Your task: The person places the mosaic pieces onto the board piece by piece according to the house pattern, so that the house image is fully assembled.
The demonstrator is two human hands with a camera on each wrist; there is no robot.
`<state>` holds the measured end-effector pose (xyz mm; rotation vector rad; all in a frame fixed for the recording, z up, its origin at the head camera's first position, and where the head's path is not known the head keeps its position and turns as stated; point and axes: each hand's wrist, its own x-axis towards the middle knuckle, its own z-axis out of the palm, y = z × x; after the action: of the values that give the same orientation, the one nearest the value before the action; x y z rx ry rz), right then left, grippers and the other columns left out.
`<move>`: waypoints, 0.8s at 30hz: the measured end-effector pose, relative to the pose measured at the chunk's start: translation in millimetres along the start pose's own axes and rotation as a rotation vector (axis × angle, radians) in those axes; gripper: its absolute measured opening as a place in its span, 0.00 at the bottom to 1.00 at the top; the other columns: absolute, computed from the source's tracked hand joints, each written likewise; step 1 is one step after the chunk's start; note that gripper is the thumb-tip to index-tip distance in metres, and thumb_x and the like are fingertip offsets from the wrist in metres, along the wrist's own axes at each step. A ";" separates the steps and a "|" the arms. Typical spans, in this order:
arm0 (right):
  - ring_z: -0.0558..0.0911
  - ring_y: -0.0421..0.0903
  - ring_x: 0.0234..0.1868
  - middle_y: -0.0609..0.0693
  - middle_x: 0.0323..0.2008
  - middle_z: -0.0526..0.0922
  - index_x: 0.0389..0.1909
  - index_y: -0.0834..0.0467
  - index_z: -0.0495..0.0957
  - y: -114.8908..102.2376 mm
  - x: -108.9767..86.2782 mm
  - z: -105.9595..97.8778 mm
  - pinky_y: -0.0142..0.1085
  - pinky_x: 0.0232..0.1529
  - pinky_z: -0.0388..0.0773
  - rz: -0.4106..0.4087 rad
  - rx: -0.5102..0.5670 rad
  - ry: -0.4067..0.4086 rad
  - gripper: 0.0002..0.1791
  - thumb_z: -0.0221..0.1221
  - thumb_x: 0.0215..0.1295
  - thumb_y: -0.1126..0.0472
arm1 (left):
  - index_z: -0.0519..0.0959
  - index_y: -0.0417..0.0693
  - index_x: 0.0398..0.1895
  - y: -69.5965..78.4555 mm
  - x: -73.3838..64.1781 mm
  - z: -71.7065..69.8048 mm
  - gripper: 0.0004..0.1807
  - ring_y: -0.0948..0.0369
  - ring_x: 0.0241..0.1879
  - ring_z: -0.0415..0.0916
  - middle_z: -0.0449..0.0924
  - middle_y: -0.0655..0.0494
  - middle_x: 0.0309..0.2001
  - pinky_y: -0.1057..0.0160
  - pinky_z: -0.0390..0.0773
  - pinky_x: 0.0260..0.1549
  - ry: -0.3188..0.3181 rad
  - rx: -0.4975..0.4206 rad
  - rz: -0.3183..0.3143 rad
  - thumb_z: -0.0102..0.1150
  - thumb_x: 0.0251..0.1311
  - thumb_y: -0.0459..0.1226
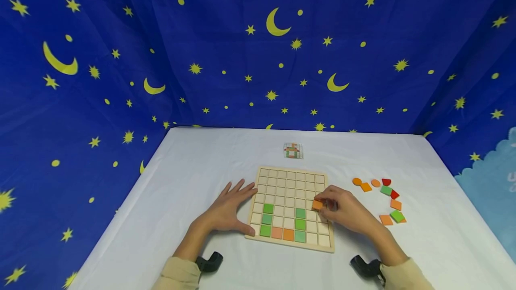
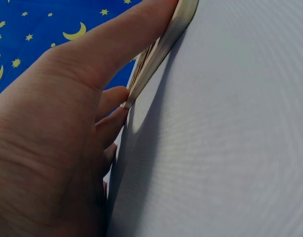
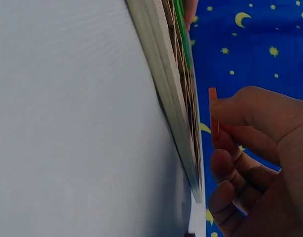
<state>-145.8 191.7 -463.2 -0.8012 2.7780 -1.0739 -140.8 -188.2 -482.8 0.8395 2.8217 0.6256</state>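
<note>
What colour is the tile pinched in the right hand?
Orange; the tile in the right hand shows best in the head view.

The grid board looked like smooth, matt wood, the orange tile smooth too; the desk was cloth-covered, the backdrop creased fabric.

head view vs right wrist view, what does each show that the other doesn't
Only the head view shows the small pattern card lying beyond the wooden grid board, the loose orange disc to the board's right, and the beige left sleeve.

Only the right wrist view shows the held orange tile edge-on, with a visible gap between it and the board.

Both show the right hand pinching that tile, part or all of the board, the white tablecloth and the blue moon-and-star curtain.
</note>
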 end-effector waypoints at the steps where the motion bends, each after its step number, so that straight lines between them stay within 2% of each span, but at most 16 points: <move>1: 0.74 0.41 0.32 0.41 0.37 0.77 0.48 0.52 0.82 -1.0 1.5 0.6 0.30 0.29 0.73 -0.002 0.002 -0.002 0.16 0.67 0.56 0.62 | 0.56 0.60 0.75 0.0 -0.3 -0.1 0.66 0.57 0.74 0.33 0.46 0.64 0.75 0.50 0.31 0.70 -0.001 0.000 0.000 0.63 0.27 0.76; 13: 0.75 0.40 0.34 0.40 0.40 0.77 0.48 0.53 0.83 -13.0 27.0 10.1 0.31 0.32 0.74 -0.064 -0.019 -0.044 0.16 0.65 0.57 0.62 | 0.55 0.61 0.75 -0.5 0.2 2.1 0.67 0.58 0.74 0.33 0.45 0.67 0.75 0.51 0.30 0.70 -0.005 0.003 -0.009 0.62 0.27 0.77; 17: 0.75 0.40 0.33 0.40 0.40 0.77 0.48 0.54 0.83 -14.3 32.1 13.9 0.31 0.32 0.74 -0.113 -0.018 -0.054 0.16 0.66 0.57 0.62 | 0.55 0.61 0.75 0.4 -0.2 1.1 0.67 0.58 0.74 0.33 0.45 0.66 0.75 0.51 0.30 0.70 -0.009 0.000 -0.011 0.63 0.27 0.76; 24: 0.74 0.39 0.33 0.41 0.40 0.78 0.48 0.54 0.83 -15.6 36.3 16.8 0.31 0.32 0.73 -0.136 -0.046 -0.075 0.15 0.65 0.59 0.62 | 0.55 0.59 0.75 1.1 -0.8 -0.9 0.66 0.56 0.74 0.33 0.45 0.64 0.75 0.50 0.31 0.70 -0.002 -0.003 0.000 0.63 0.28 0.76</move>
<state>-166.3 154.1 -461.3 -1.0268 2.7290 -0.9809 -139.8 -188.1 -481.5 0.8387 2.8181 0.6285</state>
